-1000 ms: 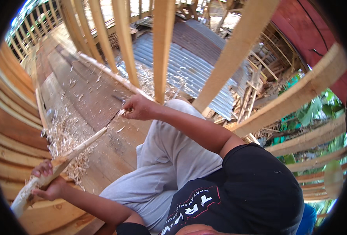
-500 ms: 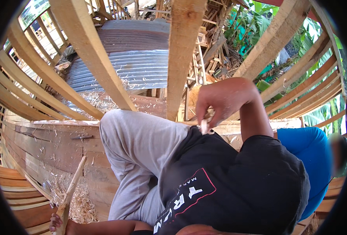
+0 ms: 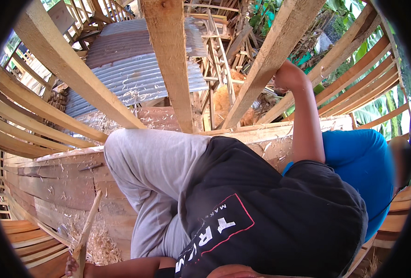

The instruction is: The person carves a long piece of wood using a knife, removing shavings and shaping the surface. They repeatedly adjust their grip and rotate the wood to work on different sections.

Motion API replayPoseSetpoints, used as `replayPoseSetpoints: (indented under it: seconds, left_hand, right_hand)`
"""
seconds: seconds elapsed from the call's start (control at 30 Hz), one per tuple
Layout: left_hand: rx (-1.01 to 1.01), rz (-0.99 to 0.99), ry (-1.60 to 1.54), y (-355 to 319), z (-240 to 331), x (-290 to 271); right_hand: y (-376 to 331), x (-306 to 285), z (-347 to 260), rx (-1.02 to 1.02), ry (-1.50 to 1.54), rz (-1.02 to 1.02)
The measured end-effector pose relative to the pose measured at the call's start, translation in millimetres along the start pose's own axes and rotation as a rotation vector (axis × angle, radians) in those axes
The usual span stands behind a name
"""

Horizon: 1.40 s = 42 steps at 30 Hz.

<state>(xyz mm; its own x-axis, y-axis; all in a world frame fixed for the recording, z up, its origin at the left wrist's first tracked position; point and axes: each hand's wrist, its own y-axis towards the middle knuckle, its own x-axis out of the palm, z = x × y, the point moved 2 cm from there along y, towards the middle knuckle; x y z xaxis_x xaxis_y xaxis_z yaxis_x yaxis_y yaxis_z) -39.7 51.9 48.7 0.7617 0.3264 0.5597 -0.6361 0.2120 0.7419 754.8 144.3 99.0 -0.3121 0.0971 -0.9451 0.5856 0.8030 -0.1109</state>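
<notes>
From my end, the largest thing I have is the wooden railing; its slats bow toward the rim, and several run out of my view at the top. The plank floor shows mainly on the left, since the wearer's body blocks much of it. Past the railing I get corrugated metal sheets, broken into strips by the slats. A black shirt fills the lower right, and grey trousers cover the boards in the middle. Behind the shoulder is a blue shape, blurring at my right edge; I can't make out what it is.

A heap of shavings lies at lower left, partly screened by the wooden stick. That stick slants upward from the left hand, its upper tip visible and its lower end cut off by my bottom edge. The right hand is raised at the railing; a slat's edge hides its fingers, so I cannot tell whether they are spread or pinching something. The left hand, half lost near the dark corner, has its fingers wrapped around the stick. Smallest is a thin dark tool on the floor, too small for me to identify.
</notes>
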Motion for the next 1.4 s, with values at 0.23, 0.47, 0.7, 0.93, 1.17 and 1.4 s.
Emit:
replayPoseSetpoints:
  seconds: [0.23,0.47,0.7,0.93,1.17,1.4]
  left_hand:
    - [-0.005,0.028,0.099,-8.7,1.7,21.2]
    - [0.31,-0.047,0.667,-3.9,-10.2,-25.7]
    - [0.173,0.049,0.441,-8.7,-12.2,12.5]
    - [0.105,0.08,0.404,-9.0,-15.2,15.0]
    - [0.074,0.108,0.386,-8.2,1.5,16.4]
    - [-0.04,0.29,0.344,-14.9,11.2,-17.8]
  right_hand:
    - [76.9,94.3,41.7,-0.601,0.929,0.232]
    - [161.8,159.7,48.1,-0.153,0.814,-0.402]
    - [211.1,78.0,13.1,-0.083,1.098,-0.148]
    - [145.7,-31.7,37.0,0.011,1.742,0.809]
    - [58.2,-43.6,-10.1,-0.427,1.91,0.142]
    - [-100.9,-45.2,-167.1,-0.988,1.169,1.755]
